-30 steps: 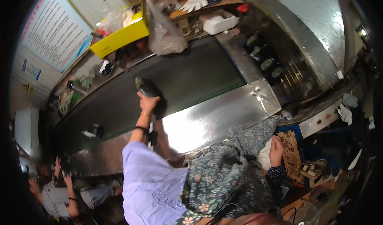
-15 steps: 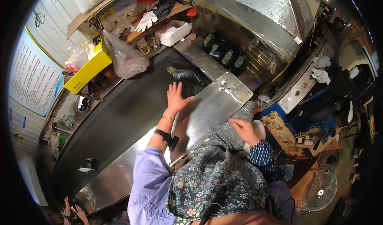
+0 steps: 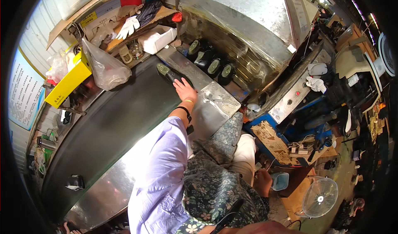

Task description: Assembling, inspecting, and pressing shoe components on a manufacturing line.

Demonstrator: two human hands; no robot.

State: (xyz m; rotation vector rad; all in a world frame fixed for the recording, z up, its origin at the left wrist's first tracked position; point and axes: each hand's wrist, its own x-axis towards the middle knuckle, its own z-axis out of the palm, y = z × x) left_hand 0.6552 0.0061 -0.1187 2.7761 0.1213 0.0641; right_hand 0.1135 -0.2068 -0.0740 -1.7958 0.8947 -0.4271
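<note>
Left grip (image 3: 183, 90) is opened, its fingers extended and laid on the near end of a dark shoe (image 3: 168, 72), which is placed at the far right end of a dark belt (image 3: 103, 120), beside a metal strip (image 3: 188, 66). Right grip (image 3: 262, 183) is lowered beside a clear plastic container (image 3: 280, 181), partly shadowed; whether it is open or closed cannot be told. Four dark shoes (image 3: 214, 67) are lined up beyond the strip, a yellow box (image 3: 70, 84) and a clear plastic bag (image 3: 105, 66) are kept along the belt's far side, and its near side is bordered by a metal surface (image 3: 105, 188).
</note>
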